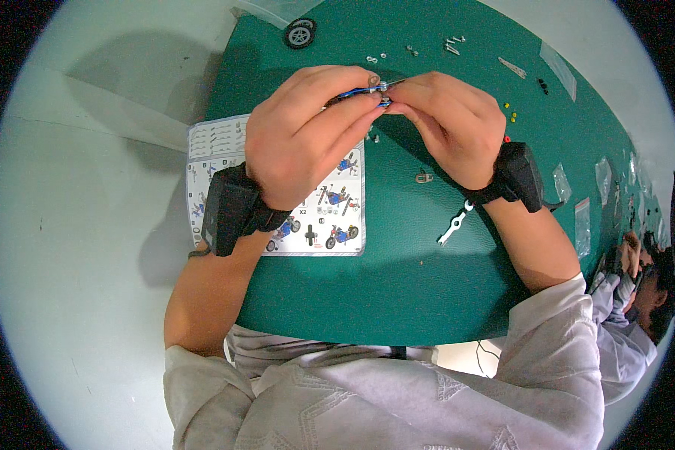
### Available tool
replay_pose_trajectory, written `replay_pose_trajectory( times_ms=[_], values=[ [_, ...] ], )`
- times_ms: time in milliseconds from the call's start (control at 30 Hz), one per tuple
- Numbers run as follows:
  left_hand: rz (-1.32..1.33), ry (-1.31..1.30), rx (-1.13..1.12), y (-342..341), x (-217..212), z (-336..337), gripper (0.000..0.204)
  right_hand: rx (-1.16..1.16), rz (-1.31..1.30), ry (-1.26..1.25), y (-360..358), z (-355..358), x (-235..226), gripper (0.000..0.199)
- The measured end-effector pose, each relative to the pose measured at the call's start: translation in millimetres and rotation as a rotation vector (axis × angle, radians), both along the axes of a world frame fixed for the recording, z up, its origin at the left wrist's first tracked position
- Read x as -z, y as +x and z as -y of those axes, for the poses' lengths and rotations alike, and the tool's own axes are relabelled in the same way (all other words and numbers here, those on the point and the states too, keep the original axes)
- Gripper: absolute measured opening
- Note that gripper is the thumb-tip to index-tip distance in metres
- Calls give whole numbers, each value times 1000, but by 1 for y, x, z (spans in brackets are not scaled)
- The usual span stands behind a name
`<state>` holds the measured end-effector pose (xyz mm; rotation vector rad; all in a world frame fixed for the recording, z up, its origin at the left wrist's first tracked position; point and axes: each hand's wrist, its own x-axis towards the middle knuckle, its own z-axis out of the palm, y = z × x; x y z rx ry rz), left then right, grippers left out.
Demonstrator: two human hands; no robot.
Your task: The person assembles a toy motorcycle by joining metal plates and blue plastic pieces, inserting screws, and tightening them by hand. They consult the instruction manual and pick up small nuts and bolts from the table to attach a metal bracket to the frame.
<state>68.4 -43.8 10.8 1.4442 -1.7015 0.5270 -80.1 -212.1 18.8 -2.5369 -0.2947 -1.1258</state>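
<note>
Above the table's far middle, both my hands meet at a small blue-and-metal model part (366, 91) with silvery round fittings at its right end. My left hand (300, 131) is closed on it from the left, its fingers covering much of the blue piece. From the right, my right hand (454, 120) pinches at the same end, beside a thin metal edge; its fingertips partly hide what they grip. Under my left hand and wrist lies a printed instruction sheet (345, 244) with pictures of a blue motorcycle model. A small grey metal piece (424, 177) sits below my right hand.
A white wrench (456, 223) lies near my right forearm on the green table (367, 300). Two black wheels (300, 34) stand far left. Screws (453, 46), yellow bits (510, 111) and plastic bags (583, 225) are spread about. Another person (630, 300) sits at the right.
</note>
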Motion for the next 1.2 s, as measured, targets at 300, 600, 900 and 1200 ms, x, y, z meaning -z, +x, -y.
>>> replay_pose_trajectory(
  times_ms=[300, 600, 900, 1200],
  values=[
    [-11, -5, 5, 0, 1, 0, 23, -16, 8, -54, -1, 3, -1, 23],
    [-18, 6, 19, 1, 0, 0, 23, -44, -43, 6, -2, 3, -2, 22],
    [-31, 8, 14, 1, -1, 0, 22, -53, -10, -57, -1, 5, -2, 22],
    [-42, 0, 11, 2, 1, 1, 21, -40, -20, 53, 0, 0, 1, 19]
  ],
)
